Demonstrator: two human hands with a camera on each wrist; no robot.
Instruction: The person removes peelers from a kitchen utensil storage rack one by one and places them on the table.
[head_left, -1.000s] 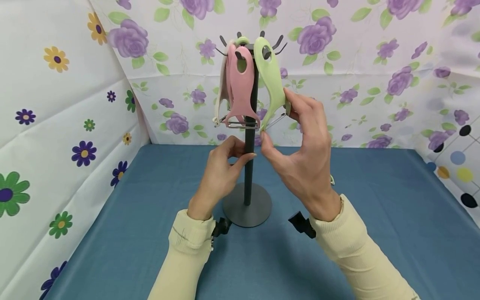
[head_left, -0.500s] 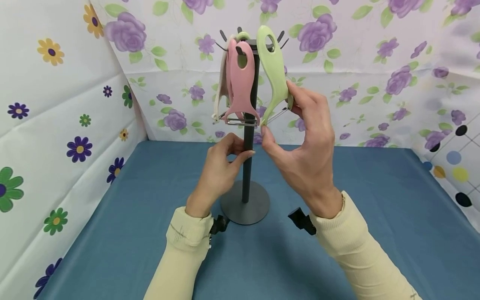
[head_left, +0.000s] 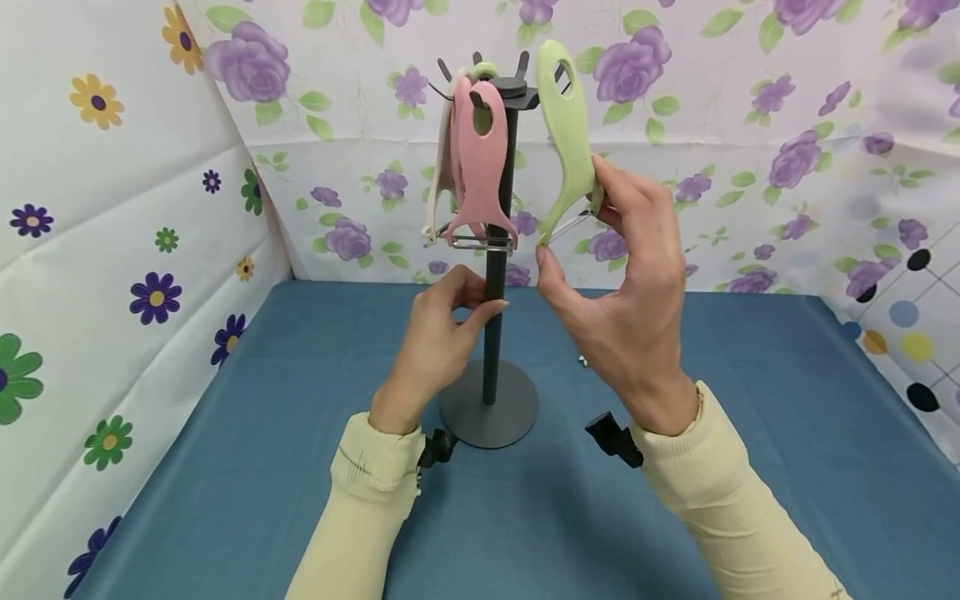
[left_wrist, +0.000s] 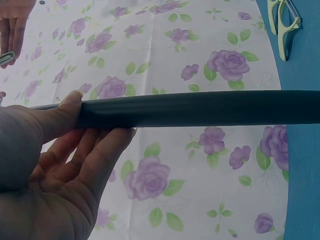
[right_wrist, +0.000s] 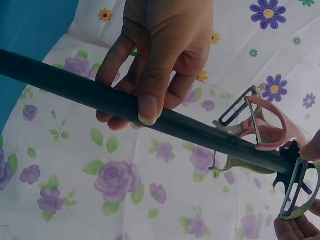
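Green peeler [head_left: 567,137]: long axis nearly upright, looped handle end up and leaning slightly left, blade end down and toward the near right; pale green, fish-shaped, oval hole near the top, metal blade across its forked lower end.
Where: just right of the stand's top hooks [head_left: 525,83], held in the air.
Right hand [head_left: 630,300]: thumb and fingers pinch the peeler's forked blade end.
Left hand [head_left: 438,333]: curled round the dark pole [head_left: 491,333], thumb across its front.
Stand: dark round base [head_left: 517,417] on the blue table [head_left: 750,417].
Pink peeler [head_left: 480,167]: hangs left of the pole, blade down, a cream peeler [head_left: 442,179] behind it.
Backdrop: floral sheets [head_left: 750,125] far and at both sides.
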